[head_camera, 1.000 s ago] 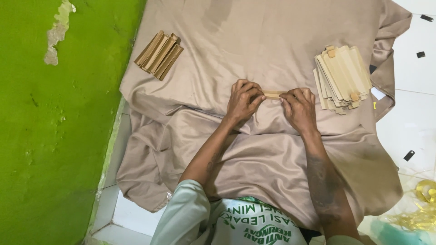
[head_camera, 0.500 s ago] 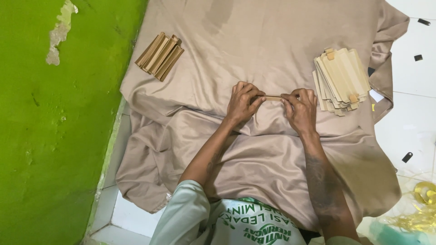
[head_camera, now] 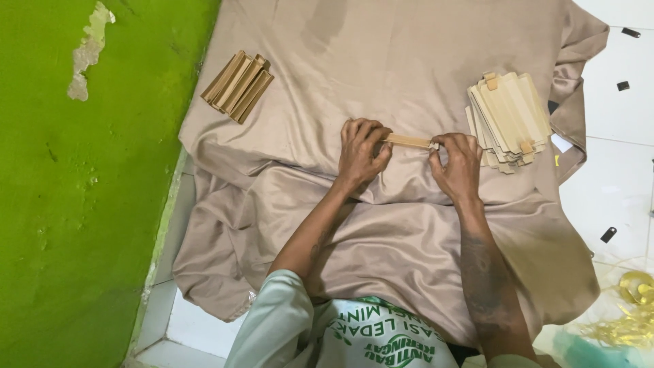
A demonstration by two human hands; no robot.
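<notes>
Both hands' grip on strip (head_camera: pixel 407 141) | flat stack (head_camera: pixel 509 121) right | folded bundle (head_camera: pixel 238 86) far-left

Person wears pale mint-grey T-shirt (head_camera: pixel 286 334), short sleeve ending above elbow. Shirt front white with green printed lettering and green curved graphic just beside sleeve. Both forearms bare. Dark tattoo (head_camera: pixel 485 286) covers right forearm; smaller faint tattoo on left forearm (head_camera: pixel 319 240). Left hand (head_camera: pixel 363 151) and right hand (head_camera: pixel 456 165) bare, without rings or gloves.
</notes>
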